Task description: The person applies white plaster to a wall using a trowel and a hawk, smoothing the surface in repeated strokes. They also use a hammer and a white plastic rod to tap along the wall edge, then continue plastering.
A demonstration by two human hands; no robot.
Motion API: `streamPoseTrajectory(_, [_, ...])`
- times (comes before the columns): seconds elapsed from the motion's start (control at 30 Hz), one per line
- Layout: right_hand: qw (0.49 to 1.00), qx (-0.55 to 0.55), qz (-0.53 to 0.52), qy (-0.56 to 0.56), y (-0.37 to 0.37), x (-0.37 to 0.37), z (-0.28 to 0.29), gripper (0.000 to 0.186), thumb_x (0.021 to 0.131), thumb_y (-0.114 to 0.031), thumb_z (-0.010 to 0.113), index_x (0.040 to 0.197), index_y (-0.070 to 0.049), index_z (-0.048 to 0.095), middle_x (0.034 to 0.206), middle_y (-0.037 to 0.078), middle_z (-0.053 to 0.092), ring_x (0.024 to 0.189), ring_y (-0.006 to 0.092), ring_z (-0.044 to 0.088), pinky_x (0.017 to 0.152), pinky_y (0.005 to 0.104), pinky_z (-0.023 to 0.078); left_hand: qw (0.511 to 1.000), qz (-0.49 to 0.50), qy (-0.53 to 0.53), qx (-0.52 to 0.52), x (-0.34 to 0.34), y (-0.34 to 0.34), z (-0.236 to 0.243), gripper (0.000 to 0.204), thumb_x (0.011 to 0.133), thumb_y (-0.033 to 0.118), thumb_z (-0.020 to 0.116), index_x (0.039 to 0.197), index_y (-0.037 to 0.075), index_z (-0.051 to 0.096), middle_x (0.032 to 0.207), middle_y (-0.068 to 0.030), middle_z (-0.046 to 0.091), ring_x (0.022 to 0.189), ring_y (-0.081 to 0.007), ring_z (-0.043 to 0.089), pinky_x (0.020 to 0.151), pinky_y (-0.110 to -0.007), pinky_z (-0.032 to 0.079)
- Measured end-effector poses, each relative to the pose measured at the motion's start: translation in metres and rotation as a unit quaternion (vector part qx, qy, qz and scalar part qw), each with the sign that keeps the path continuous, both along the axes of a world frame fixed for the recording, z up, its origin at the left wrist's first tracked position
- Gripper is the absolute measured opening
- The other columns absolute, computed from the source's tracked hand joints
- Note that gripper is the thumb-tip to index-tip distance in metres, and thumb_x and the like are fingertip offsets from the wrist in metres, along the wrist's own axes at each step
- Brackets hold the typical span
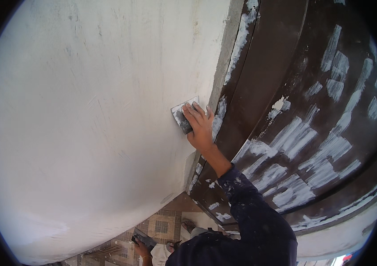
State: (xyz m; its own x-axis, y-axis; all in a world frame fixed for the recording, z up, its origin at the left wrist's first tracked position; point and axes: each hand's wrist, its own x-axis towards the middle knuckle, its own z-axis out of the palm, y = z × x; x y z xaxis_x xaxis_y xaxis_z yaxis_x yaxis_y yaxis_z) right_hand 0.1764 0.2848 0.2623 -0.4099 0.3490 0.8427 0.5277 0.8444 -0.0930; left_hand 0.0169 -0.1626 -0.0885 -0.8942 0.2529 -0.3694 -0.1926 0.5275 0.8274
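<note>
My right hand reaches up to the white wall, its fingers laid over a flat, dark rectangular putty scraper smeared with white paste. The scraper lies against the wall near its right edge, beside a brown door frame. Low down, my left hand grips a dark, flat plate, whose exact kind I cannot make out. My dark sleeve is speckled with white. The wall carries faint grey streaks and scratches.
A brown panelled surface with many white brushed patches stands at the right. A rough grey strip separates wall and frame. Below are a patterned tile floor, thin sticks and a foot in a sandal.
</note>
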Motion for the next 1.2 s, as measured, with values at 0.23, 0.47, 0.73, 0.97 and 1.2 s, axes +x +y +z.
streamPoseTrajectory(0.23, [1.000,-0.018,0.002,0.023,0.002,-0.014,-0.161,0.079,0.061,0.004,0.061,0.138,-0.015,0.052,0.146,0.001,0.046,0.137,0.0274,0.040,0.110,0.0592,0.020,0.983,0.063,-0.088,0.146,0.007,-0.011,0.023,0.056,0.102,0.043,0.046,0.134,-0.003,0.049,0.129,-0.0178,0.056,0.107,-0.0291,0.061,0.087,-0.039,0.050])
streamPoseTrajectory(0.47, [0.980,-0.201,0.005,-0.001,-0.066,-0.021,-0.198,0.073,0.070,0.007,0.054,0.141,-0.011,0.048,0.147,0.007,0.043,0.139,0.0274,0.036,0.112,0.0562,0.019,0.888,0.039,-0.300,0.346,0.012,0.040,0.098,0.046,0.102,0.035,0.048,0.133,0.001,0.048,0.127,-0.0138,0.058,0.111,-0.0274,0.062,0.093,-0.038,0.052])
streamPoseTrajectory(0.73, [0.860,-0.184,0.438,-0.187,-0.172,0.059,-0.076,0.073,0.069,-0.002,0.071,0.135,-0.028,0.055,0.144,-0.002,0.049,0.136,0.0270,0.040,0.114,0.0550,0.026,0.679,-0.150,-0.567,0.441,0.032,0.151,0.223,0.032,0.101,0.023,0.049,0.127,0.004,0.052,0.115,-0.0099,0.063,0.100,-0.0224,0.065,0.088,-0.037,0.054])
streamPoseTrajectory(0.97, [0.925,-0.231,0.216,-0.209,-0.160,0.109,-0.031,0.071,0.070,0.001,0.070,0.134,-0.027,0.056,0.143,0.002,0.049,0.134,0.0319,0.041,0.111,0.0516,0.033,0.773,-0.186,-0.417,0.440,0.048,0.162,0.310,0.023,0.099,0.016,0.054,0.119,0.005,0.054,0.108,-0.0070,0.064,0.096,-0.0180,0.066,0.079,-0.035,0.056])
streamPoseTrajectory(1.2, [0.405,-0.785,0.237,0.403,-0.179,0.100,-0.053,0.038,0.098,-0.009,0.048,0.132,0.005,0.045,0.130,0.021,0.054,0.116,0.0322,0.059,0.099,0.0460,0.052,0.827,-0.294,0.144,0.457,0.043,0.161,0.308,0.023,0.096,0.008,0.052,0.116,0.002,0.061,0.104,-0.0120,0.071,0.094,-0.0222,0.069,0.085,-0.035,0.054])
